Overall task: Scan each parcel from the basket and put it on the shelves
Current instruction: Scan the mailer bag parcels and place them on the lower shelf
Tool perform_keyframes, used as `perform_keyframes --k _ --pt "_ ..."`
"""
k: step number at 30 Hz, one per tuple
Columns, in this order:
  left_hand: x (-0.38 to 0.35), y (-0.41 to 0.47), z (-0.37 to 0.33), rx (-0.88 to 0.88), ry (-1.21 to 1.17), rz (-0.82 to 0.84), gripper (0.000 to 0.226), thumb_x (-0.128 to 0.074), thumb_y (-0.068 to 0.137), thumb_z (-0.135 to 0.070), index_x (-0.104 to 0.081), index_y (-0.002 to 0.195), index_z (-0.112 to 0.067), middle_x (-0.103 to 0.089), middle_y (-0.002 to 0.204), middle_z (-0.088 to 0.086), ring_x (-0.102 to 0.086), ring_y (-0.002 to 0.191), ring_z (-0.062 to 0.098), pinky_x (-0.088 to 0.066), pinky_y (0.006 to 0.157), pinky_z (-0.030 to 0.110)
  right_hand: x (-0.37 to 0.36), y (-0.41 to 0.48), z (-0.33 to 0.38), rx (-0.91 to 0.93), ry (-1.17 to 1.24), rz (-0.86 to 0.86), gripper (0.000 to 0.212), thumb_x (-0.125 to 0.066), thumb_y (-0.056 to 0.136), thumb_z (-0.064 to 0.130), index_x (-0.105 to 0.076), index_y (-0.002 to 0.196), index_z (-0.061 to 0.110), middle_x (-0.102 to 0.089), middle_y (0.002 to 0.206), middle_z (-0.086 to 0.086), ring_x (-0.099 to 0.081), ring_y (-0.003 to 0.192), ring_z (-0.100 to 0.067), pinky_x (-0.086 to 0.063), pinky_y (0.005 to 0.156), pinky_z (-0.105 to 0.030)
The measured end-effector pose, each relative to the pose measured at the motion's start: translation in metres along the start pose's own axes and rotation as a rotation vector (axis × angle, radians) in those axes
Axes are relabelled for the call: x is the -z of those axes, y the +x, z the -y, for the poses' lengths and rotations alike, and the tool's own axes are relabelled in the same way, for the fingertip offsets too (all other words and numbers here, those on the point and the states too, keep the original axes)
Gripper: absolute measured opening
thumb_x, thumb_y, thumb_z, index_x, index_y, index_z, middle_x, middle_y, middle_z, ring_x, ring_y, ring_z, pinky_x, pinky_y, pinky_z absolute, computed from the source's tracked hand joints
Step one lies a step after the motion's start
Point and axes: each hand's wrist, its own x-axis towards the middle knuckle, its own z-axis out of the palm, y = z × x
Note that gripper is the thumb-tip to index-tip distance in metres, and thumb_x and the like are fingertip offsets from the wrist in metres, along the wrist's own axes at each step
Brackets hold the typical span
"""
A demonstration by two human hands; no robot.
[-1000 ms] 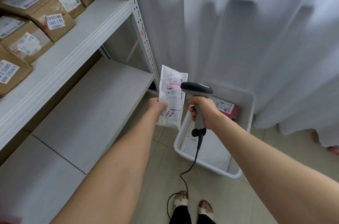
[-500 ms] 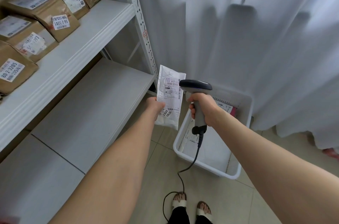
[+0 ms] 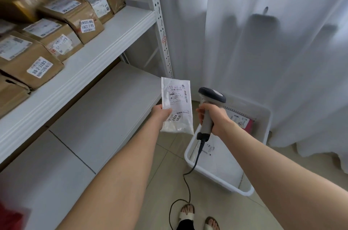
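My left hand (image 3: 161,115) pinches a flat white parcel (image 3: 177,105) by its lower left edge, holding it upright with the shipping label facing me. Just right of it, my right hand (image 3: 214,119) grips the grey handle of a corded barcode scanner (image 3: 210,105), whose dark head is level with the label. Below and to the right, a white basket (image 3: 222,182) stands on the floor with a red parcel (image 3: 245,124) and a white parcel (image 3: 216,158) inside. The white shelves (image 3: 105,41) are on my left.
Several brown labelled parcels (image 3: 66,22) fill the upper shelf. The lower shelf board (image 3: 105,116) is bare. A white curtain (image 3: 263,41) hangs behind the basket. The scanner cable (image 3: 185,180) trails down to the tiled floor near my sandalled feet.
The red scan light on the label has gone out. The scanner has drawn slightly right, away from the parcel. My view has turned a little toward the shelves.
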Motion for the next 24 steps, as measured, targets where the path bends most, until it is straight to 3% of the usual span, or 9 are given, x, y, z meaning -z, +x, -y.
perform_keyframes --k 3,7,10,13,15,20,22,24 --pt "0.026 -0.009 0.013 0.002 -0.053 0.003 0.031 -0.058 0.092 -0.003 -0.059 0.123 -0.001 -0.065 0.114 0.017 -0.063 0.089 0.027 -0.052 0.073 0.034 -0.013 0.007 -0.021 -0.022 -0.042 -0.029 0.023 -0.069 0.084 0.006 -0.059 0.105 0.006 -0.056 0.075 -0.007 -0.052 0.064 -0.019 -0.047 0.058 -0.031" --pt "0.063 -0.022 0.033 0.061 -0.24 0.05 0.027 -0.05 0.098 -0.006 -0.057 0.124 -0.007 -0.065 0.11 0.013 -0.066 0.089 0.028 -0.054 0.073 0.039 -0.04 0.003 -0.054 -0.079 -0.055 0.032 0.023 -0.069 0.084 0.004 -0.059 0.105 0.005 -0.058 0.078 -0.01 -0.055 0.066 -0.024 -0.048 0.062 -0.035" --pt "0.092 -0.034 0.05 0.077 -0.345 0.106 0.018 -0.048 0.098 -0.005 -0.06 0.111 -0.009 -0.069 0.097 0.01 -0.069 0.076 0.022 -0.056 0.065 0.036 -0.064 -0.008 -0.079 -0.123 -0.068 0.103 0.027 -0.066 0.085 -0.002 -0.06 0.111 0.001 -0.069 0.1 -0.02 -0.067 0.084 -0.034 -0.055 0.075 -0.044" --pt "0.123 -0.041 0.068 0.074 -0.402 0.164 0.021 -0.046 0.098 -0.002 -0.058 0.114 -0.007 -0.068 0.098 0.01 -0.067 0.084 0.025 -0.055 0.074 0.04 -0.086 -0.019 -0.1 -0.144 -0.085 0.133 0.037 -0.067 0.085 -0.003 -0.059 0.121 -0.001 -0.068 0.114 -0.023 -0.066 0.089 -0.034 -0.053 0.077 -0.044" --pt "0.142 -0.043 0.079 0.072 -0.423 0.189 0.025 -0.045 0.098 -0.002 -0.055 0.121 -0.005 -0.066 0.106 0.014 -0.065 0.088 0.027 -0.053 0.08 0.042 -0.1 -0.025 -0.111 -0.152 -0.098 0.135 0.04 -0.068 0.084 -0.004 -0.059 0.123 -0.001 -0.069 0.113 -0.022 -0.067 0.09 -0.034 -0.054 0.08 -0.047" --pt "0.191 -0.044 0.106 0.084 -0.427 0.261 0.033 -0.048 0.096 0.002 -0.051 0.128 -0.005 -0.058 0.128 0.021 -0.062 0.099 0.032 -0.047 0.095 0.05 -0.147 -0.035 -0.145 -0.113 -0.091 0.064 0.038 -0.067 0.083 -0.008 -0.057 0.118 0.001 -0.068 0.108 -0.019 -0.066 0.088 -0.033 -0.057 0.067 -0.039" --pt "0.211 -0.045 0.12 0.086 -0.397 0.319 0.04 -0.053 0.092 0.003 -0.049 0.131 -0.007 -0.058 0.129 0.02 -0.061 0.104 0.033 -0.048 0.095 0.05 -0.171 -0.034 -0.165 -0.074 -0.11 0.019 0.025 -0.065 0.082 -0.011 -0.059 0.104 0.0 -0.064 0.09 -0.017 -0.061 0.07 -0.027 -0.054 0.05 -0.028" --pt "0.236 -0.044 0.14 0.135 -0.384 0.377 0.041 -0.059 0.089 0.001 -0.052 0.127 -0.012 -0.064 0.121 0.014 -0.064 0.1 0.03 -0.054 0.087 0.048 -0.199 -0.032 -0.19 -0.051 -0.175 -0.035 0.024 -0.066 0.08 -0.01 -0.059 0.101 0.0 -0.06 0.082 -0.013 -0.058 0.067 -0.024 -0.054 0.053 -0.029"
